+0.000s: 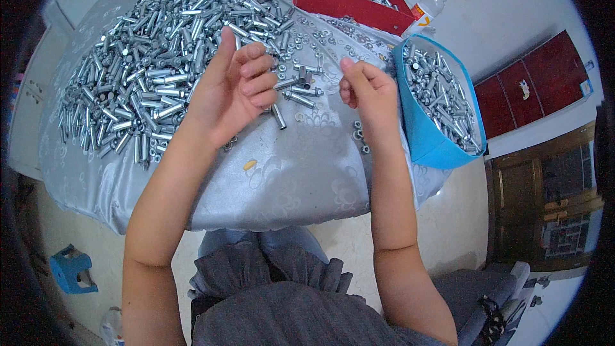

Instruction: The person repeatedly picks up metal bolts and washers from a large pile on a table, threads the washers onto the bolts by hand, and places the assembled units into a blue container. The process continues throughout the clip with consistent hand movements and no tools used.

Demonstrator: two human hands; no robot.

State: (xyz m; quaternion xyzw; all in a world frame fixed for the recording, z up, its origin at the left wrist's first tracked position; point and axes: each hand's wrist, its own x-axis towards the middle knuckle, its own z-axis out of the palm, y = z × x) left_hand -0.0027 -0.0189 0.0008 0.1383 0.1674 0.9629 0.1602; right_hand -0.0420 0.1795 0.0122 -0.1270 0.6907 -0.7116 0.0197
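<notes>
My left hand (237, 83) is raised over the near right edge of a big pile of silvery expansion bolts (170, 32). Its thumb stands up and its fingers are loosely curved and apart, with nothing visible in them. One loose bolt (278, 117) lies on the cloth just beside its fingers. A few more bolts (301, 95) lie between the two hands. My right hand (373, 93) is closed, thumb pressed against the bent index finger, left of a blue fabric bin (439, 147) of bolts. Whatever its fingers may hold is hidden.
Small nuts and washers (300, 45) are scattered right of the pile on the silvery tablecloth (282, 202). At the back stands a red box (349, 9) with more bolts, a plastic bottle (432, 5) beside it. A blue stool (72, 270) is on the floor at left.
</notes>
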